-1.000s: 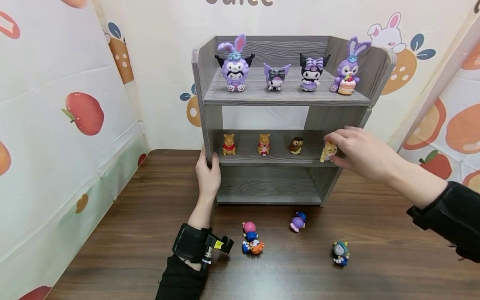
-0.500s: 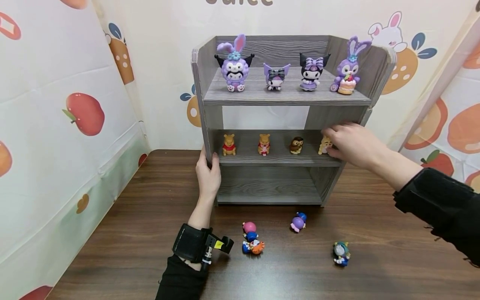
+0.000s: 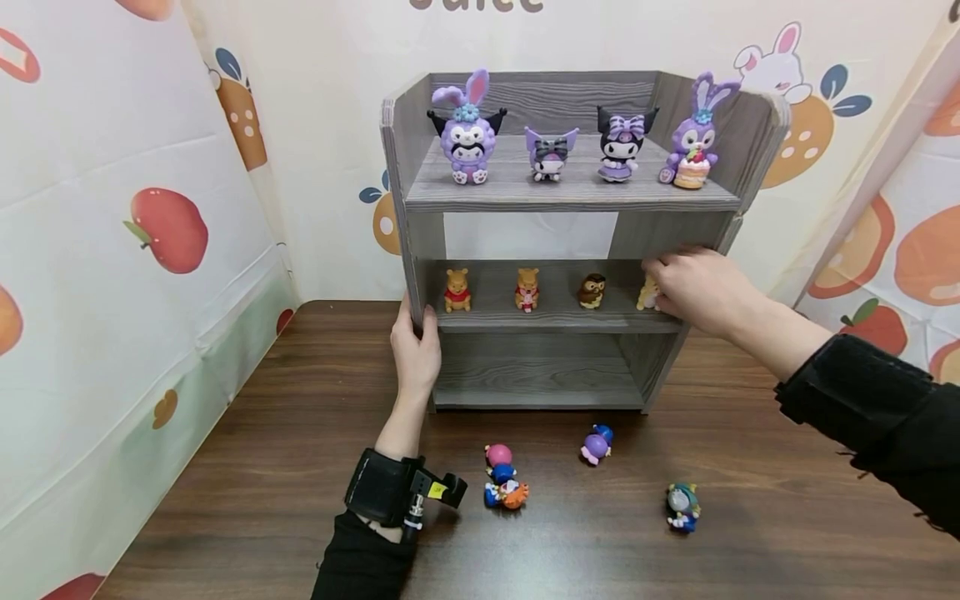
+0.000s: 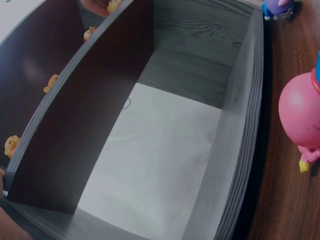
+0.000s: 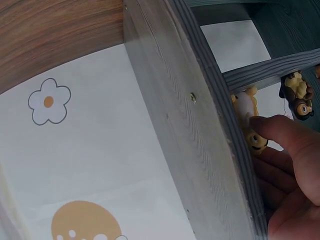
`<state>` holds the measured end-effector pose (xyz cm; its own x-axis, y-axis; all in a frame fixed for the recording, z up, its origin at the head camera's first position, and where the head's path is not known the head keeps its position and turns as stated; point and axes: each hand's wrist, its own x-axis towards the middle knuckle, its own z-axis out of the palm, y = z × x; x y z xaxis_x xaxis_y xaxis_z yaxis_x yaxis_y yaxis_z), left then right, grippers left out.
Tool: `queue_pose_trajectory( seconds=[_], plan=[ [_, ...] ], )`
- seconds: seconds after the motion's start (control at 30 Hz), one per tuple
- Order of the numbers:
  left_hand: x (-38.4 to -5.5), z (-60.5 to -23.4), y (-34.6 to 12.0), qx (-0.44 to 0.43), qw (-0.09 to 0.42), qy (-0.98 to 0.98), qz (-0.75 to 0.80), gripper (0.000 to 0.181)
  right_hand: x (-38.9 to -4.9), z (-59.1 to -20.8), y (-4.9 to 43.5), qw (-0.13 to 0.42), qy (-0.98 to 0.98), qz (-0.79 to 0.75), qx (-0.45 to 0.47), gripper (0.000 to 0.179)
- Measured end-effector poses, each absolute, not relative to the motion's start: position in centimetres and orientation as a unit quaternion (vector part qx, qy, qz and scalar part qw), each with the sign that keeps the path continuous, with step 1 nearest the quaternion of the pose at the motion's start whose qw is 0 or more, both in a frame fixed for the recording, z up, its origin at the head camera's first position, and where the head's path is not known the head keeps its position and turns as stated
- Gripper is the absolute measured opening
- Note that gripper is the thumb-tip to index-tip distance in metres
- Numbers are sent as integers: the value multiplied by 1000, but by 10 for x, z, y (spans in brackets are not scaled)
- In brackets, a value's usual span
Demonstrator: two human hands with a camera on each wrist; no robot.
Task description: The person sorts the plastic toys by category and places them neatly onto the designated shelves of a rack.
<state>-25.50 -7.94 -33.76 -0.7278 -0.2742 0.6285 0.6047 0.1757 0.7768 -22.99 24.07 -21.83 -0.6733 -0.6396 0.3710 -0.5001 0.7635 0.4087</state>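
Observation:
A grey wooden shelf unit point(image 3: 570, 197) stands on the dark table. My left hand point(image 3: 417, 327) grips the front edge of its left side panel point(image 4: 45, 165). My right hand point(image 3: 662, 287) reaches into the right end of the middle shelf and pinches a small yellow figurine point(image 3: 647, 293), which stands on the board; the fingers point(image 5: 280, 132) lie on the figurine point(image 5: 246, 117) in the right wrist view. On the same board stand an owl figurine point(image 3: 592, 291) and two bear figurines point(image 3: 457, 290) point(image 3: 527, 288). The hand hides most of the yellow figurine.
Several purple figurines point(image 3: 551, 153) line the top shelf. The bottom shelf point(image 3: 536, 382) holds nothing. On the table in front lie a pink and blue toy pair point(image 3: 503, 477), a purple toy point(image 3: 596, 443) and a teal toy point(image 3: 682, 507). Fruit-print curtains surround the table.
My right hand moved the yellow figurine from the front edge of the middle shelf further in and left, onto the board. The left hand has not moved.

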Motion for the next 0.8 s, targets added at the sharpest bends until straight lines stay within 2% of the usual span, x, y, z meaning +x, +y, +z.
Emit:
queue_pose_trajectory(
  seconds=[0.33, 0.6, 0.8],
  plan=[
    [-255, -339, -78, -115, 351, -685, -628, 43, -230, -224, 238, 279, -899, -148, 304, 21],
    [-254, -339, -78, -118, 360, -682, -625, 42, -233, -232, 237, 315, -884, -152, 310, 11],
    [-255, -338, -78, -120, 358, -679, -630, 43, -233, -231, 236, 313, -888, -144, 305, 15]
  ],
)
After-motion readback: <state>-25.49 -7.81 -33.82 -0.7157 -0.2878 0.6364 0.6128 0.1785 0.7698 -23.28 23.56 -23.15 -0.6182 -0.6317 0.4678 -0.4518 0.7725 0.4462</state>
